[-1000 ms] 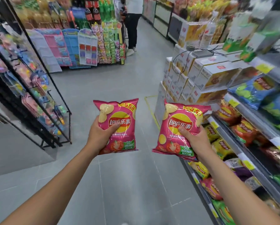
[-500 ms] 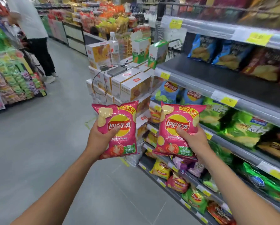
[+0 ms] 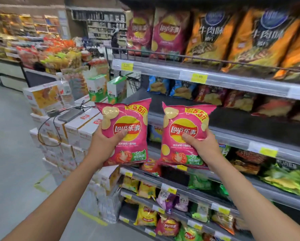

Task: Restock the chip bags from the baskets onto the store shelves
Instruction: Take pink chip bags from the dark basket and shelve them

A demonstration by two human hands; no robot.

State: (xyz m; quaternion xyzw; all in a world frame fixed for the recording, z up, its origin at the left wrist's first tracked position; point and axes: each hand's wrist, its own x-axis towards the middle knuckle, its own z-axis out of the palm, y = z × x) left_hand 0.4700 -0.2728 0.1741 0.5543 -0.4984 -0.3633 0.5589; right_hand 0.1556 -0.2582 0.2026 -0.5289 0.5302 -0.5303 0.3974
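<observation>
While carrying, left hand (image 3: 104, 145): clamped on left bag (image 3: 128, 110), thumb on front, fingers behind.
Right hand (image 3: 203, 146): clamped likewise on right bag (image 3: 185, 117).
Bags: pink glossy film, air-puffed, crimped top seams; upright, side by side, in front of the shelf, not yet on it.
Grip: keep light; chips likely crush, film likely slips.
Shelf (image 3: 258, 124): dark flat deck, bare near strip, right of bags; stand bags upright, fronts out.
Rail (image 3: 236, 140): clear strip, yellow tags; lift bags over it.
</observation>
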